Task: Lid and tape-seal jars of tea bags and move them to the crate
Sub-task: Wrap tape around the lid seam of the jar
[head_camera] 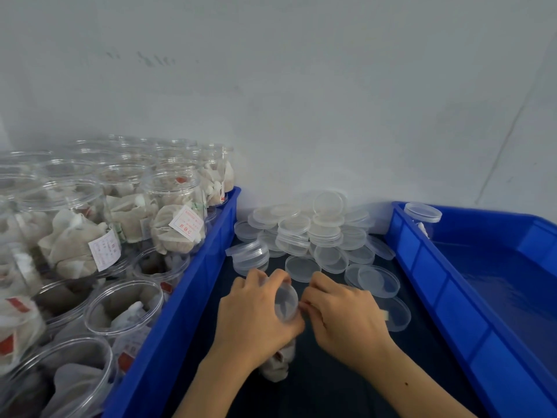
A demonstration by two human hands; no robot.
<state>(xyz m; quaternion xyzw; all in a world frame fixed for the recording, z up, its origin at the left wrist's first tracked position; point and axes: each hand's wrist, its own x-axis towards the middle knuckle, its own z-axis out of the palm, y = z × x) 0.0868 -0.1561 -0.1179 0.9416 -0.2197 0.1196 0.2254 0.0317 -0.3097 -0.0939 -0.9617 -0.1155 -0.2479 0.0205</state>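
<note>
Head view is showing both hands working over a dark surface between two blue crates. Left hand is wrapping its fingers round a clear jar, tipped so that its lidded top is facing up toward the camera; tea bags are showing through the jar's lower part below the wrist. Right hand is sitting just beside the jar's rim, its grip pinched together at the lid edge on something small and pale, probably the tape end, though blur is hiding the detail. A pale strip is also peeking out at the far side of that hand.

By my reading, the lid is already on and the sealing step is in hand. The next move is calling for the left hand to turn the jar steadily while the right is laying the tape flat along the seam of lid and jar.

Loose lids are lying heaped at the back of the surface, near the wall. Left crate is holding many open jars of tea bags waiting for lids. Right crate is holding one lidded jar in its far corner, and the finished jar is most likely going there.
</note>
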